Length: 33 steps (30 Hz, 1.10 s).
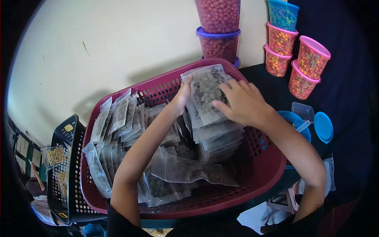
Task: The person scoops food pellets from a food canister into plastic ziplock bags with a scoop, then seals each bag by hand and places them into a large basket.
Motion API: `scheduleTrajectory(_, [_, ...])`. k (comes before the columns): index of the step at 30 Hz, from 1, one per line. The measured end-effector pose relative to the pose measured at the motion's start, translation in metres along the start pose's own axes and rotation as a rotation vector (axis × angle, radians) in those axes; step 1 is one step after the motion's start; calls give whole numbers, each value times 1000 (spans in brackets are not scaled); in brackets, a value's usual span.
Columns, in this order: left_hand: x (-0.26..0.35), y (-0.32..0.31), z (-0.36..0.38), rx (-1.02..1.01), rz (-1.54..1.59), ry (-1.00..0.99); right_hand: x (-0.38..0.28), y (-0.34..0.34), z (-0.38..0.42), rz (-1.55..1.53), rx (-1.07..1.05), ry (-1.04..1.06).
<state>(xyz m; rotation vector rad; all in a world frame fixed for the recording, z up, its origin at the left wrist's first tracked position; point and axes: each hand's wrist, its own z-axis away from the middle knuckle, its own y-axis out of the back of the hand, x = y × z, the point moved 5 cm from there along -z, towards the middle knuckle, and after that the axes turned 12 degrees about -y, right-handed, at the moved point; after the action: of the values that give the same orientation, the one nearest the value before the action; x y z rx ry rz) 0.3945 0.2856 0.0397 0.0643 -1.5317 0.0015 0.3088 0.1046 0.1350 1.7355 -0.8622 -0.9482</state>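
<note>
A clear zip bag (pixel 207 93) of dark, flat round pieces lies on top of a tall stack of similar bags (pixel 219 138) in the right half of a maroon perforated basket (pixel 260 173). My left hand (pixel 182 94) grips the upper left edge of this bag, its thumb over the side. On the bag's right side rests my right hand (pixel 246 102), thumb and fingers spread apart on the plastic. Rows of upright filled bags (pixel 122 114) stand in the basket's left part. Another zip bag (pixel 177 168) lies across those at the front.
A black basket (pixel 73 158) with bags of tan pieces (pixel 56 157) stands at left. Stacked tubs with purple lids (pixel 218 34) and tubs with pink lids (pixel 304 73) stand behind and right. Near my right arm are a blue tub (pixel 292 118) and a blue lid (pixel 323 127).
</note>
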Motion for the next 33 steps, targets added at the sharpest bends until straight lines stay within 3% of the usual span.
scheduleTrajectory(2, [11,-13,18,-59,108,30,-3,7,-22,-13,114,5])
scheduleTrajectory(3, [24,-24,33,-65,237,12,-4,6,-38,-47,1,-66])
scheduleTrajectory(5, [25,-31,39,-139,416,-26,-9,-6,-62,-68,-7,-127])
scheduleTrajectory(10, [0,-33,43,-116,560,16,-3,-50,-88,-108,-73,-365])
scheduleTrajectory(12, [-11,-32,48,-153,609,65,3,-63,-88,-231,-242,-443])
scheduleTrajectory(14, [-13,-37,56,-101,624,142,13,-69,-90,-275,-269,-455])
scheduleTrajectory(18, [-25,-53,41,-85,550,43,22,-64,-98,-100,-210,-338])
scheduleTrajectory(20, [-43,-45,25,129,426,10,23,-62,-98,-26,-163,-326])
scheduleTrajectory(24, [-18,-44,58,14,550,-28,15,-53,-87,-168,-251,-373])
scheduleTrajectory(29, [-31,-41,105,6,420,127,17,-53,-86,-184,-252,-361])
scheduleTrajectory(31, [-38,-54,106,-160,419,96,16,-55,-86,-189,-267,-353])
scheduleTrajectory(33, [-32,-66,108,-186,445,169,15,-53,-86,-137,-180,-364])
